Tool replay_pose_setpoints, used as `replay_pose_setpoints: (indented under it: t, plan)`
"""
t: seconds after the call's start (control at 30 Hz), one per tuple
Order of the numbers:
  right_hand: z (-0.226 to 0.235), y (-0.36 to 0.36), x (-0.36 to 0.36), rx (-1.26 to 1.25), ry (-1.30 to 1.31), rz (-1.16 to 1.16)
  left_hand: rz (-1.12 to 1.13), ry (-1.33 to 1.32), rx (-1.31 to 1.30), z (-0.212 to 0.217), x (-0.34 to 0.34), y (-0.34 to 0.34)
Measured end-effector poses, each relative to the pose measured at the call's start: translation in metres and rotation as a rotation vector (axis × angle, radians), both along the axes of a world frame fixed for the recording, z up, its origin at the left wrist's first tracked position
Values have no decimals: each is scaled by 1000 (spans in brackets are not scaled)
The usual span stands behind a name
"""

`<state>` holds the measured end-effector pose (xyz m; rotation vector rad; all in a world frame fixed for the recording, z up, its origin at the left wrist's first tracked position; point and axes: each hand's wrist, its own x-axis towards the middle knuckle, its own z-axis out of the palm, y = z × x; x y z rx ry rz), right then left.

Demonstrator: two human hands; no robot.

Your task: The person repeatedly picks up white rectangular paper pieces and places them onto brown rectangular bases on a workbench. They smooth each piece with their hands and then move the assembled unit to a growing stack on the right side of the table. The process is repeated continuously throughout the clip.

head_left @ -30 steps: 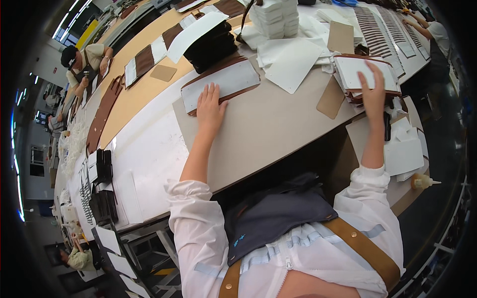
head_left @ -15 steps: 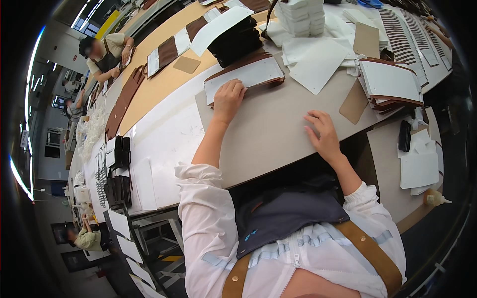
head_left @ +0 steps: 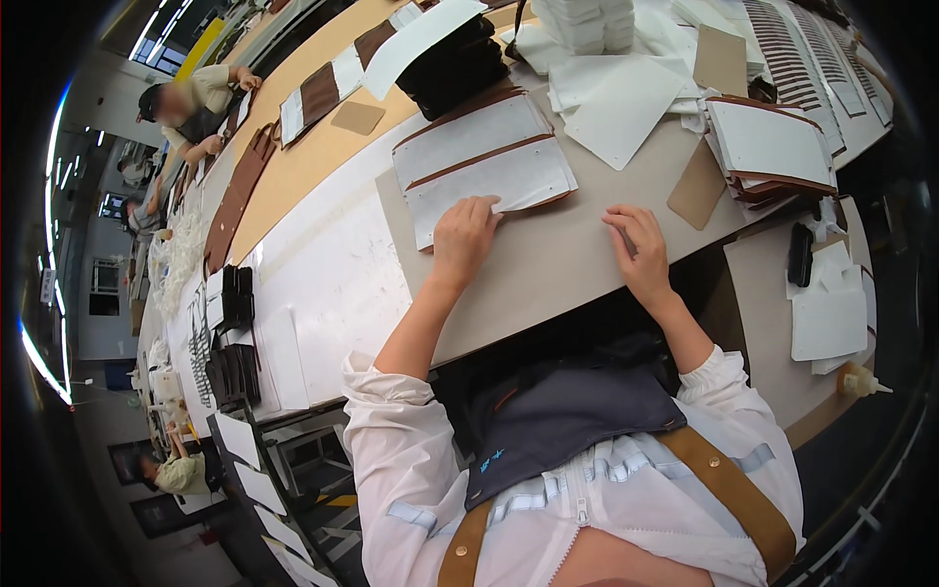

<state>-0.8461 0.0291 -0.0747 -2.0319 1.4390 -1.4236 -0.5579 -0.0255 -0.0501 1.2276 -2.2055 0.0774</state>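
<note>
A white-faced panel with brown edges lies on the grey work board, overlapping the near side of a stack of similar white-faced brown panels. My left hand grips the panel's near edge with bent fingers; the thumb is mostly hidden. Some way to the right of it, my right hand hovers by the board with loosely bent fingers held apart, and nothing is in it. Beyond the stack rises a pile of black pieces with a white sheet on top.
Loose white sheets lie beyond my right hand. Further right are a tan card and another stack of panels. A side surface holds a black object and a small glue bottle. A co-worker sits far left.
My left hand has drawn a panel toward me, so it now overlaps the stack's near side. My right hand has barely shifted and stays without anything in it.
</note>
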Motion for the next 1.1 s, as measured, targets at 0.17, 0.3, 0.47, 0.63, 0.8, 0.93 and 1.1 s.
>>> replay_pose_setpoints:
  t: [0.17, 0.3, 0.47, 0.63, 0.8, 0.93, 1.1]
  plan:
    - [0, 0, 0, -9, -10, -9, -15, 81, 87, 3, -2, -5]
    - [-1, 0, 0, -4, -21, -2, 40, 210, 260, -6, 6, -14]
    - [-1, 0, 1, 0, -35, 5, 148, 467, 340, -6, 14, -20]
    - [-2, 0, -4, 26, -146, -24, 62, 110, -91, 36, -18, 19]
    - [1, 4, -6, 63, -186, -6, -79, 37, 64, -3, -40, 90]
    - [10, 19, 4, 79, 21, 202, -30, 115, 115, -16, -53, 114]
    - [6, 23, 8, 83, 295, 308, -37, 185, 209, -16, -52, 130]
